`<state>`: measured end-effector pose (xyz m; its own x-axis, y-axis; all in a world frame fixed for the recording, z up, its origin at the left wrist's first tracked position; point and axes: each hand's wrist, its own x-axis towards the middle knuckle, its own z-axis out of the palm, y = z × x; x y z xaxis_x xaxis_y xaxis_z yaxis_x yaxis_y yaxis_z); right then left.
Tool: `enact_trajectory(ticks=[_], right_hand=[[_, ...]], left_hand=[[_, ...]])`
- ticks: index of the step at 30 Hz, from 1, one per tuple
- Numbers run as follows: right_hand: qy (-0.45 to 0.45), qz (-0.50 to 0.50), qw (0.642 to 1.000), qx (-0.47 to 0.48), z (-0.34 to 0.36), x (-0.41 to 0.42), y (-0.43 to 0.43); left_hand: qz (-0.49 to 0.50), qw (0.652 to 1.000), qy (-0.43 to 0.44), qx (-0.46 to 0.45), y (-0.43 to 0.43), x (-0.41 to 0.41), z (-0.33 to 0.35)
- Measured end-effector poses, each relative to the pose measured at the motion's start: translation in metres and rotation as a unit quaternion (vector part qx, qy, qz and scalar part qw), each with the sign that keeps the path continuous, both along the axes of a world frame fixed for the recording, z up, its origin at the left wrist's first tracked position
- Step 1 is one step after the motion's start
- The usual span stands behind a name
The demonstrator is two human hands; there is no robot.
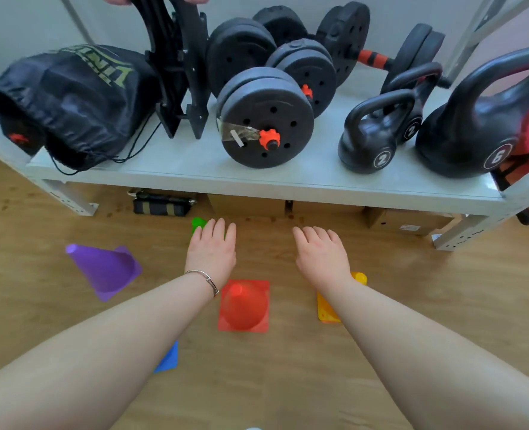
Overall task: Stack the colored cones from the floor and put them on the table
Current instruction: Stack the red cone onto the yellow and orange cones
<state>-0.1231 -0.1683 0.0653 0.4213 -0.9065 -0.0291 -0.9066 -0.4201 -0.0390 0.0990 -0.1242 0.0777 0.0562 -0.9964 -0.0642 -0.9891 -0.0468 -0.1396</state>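
Note:
Several colored cones lie scattered on the wooden floor. A red cone stands upright between my forearms. A purple cone lies tipped on its side to the left. A green cone peeks out beyond my left hand. My right forearm covers most of a yellow cone. A blue cone shows partly under my left forearm. Both my left hand and my right hand hover palm down with fingers spread, holding nothing. The grey table stands just beyond them.
The low table holds a black drawstring bag, black dumbbells, kettlebells and a black folding frame. Cardboard boxes and a strap bundle sit underneath. Bare table surface shows along the front edge.

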Motion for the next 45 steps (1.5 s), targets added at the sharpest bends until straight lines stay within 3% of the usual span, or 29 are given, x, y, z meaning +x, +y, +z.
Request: enact_trajectory(ticks=[6,13,18,23,35,45], right_hand=[[0.002,0.037,0.997,0.072,-0.034,0.031,0.029],[0.020,0.028,0.984,0.174,-0.073,0.051,0.050],[0.013,0.053,0.971,0.233,-0.094,0.067,0.054],[-0.012,0.037,0.963,0.268,-0.107,0.068,0.060],[-0.149,-0.033,0.937,0.315,-0.100,0.054,0.055],[-0.212,-0.009,0.944,0.252,-0.042,0.013,0.032]], left_hand=[[0.029,0.998,-0.004,0.055,0.048,0.039,-0.034],[-0.005,0.995,0.023,0.096,0.076,0.038,-0.076],[-0.016,0.981,0.077,0.180,0.074,0.034,-0.108],[0.027,0.968,0.141,0.205,0.073,0.031,-0.125],[0.065,0.949,0.272,0.146,0.067,0.022,-0.114],[0.047,0.931,0.361,0.012,0.052,-0.003,-0.066]])
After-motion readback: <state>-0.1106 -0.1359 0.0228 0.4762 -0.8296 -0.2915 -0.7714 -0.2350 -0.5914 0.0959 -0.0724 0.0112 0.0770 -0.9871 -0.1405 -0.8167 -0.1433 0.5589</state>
